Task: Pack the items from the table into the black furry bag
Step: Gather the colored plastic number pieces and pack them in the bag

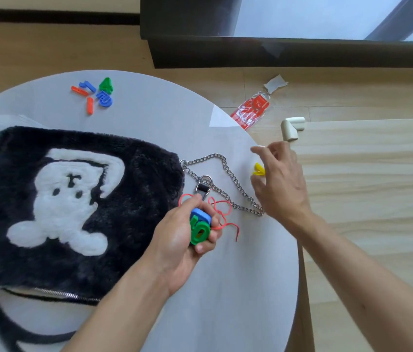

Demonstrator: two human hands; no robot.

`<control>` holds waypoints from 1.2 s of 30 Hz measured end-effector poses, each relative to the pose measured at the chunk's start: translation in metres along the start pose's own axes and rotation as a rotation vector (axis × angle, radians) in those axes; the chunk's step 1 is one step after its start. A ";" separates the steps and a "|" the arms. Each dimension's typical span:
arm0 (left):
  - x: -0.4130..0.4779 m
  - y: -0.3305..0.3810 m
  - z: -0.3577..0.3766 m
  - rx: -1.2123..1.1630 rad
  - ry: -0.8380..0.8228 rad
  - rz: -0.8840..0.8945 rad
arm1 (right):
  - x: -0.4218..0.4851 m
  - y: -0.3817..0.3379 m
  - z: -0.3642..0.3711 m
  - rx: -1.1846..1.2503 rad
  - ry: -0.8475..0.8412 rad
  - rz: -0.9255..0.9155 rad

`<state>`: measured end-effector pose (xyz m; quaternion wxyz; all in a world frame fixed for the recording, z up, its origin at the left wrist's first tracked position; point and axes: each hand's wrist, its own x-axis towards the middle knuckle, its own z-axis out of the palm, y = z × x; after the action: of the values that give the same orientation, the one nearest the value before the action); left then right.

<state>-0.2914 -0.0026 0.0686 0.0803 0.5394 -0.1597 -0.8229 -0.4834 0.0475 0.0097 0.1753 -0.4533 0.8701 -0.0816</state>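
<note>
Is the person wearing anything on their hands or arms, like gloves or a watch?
No. The left hand and right hand have no gloves and no rings that show. The left arm and right arm are bare as far as the picture goes: no sleeves, watch or bands.

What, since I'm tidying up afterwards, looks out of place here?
A torn red-and-clear plastic wrapper and a white scrap lie on the wooden floor beyond the table, like dropped litter rather than items to pack.
</note>
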 end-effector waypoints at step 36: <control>-0.063 0.080 -0.108 -0.241 0.060 0.215 | 0.169 -0.268 0.051 -0.082 -0.155 -0.628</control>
<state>-0.1702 -0.0769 0.1114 0.2367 0.5299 -0.1140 -0.8063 -0.3497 -0.2445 0.0041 0.1887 -0.7110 0.6746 -0.0617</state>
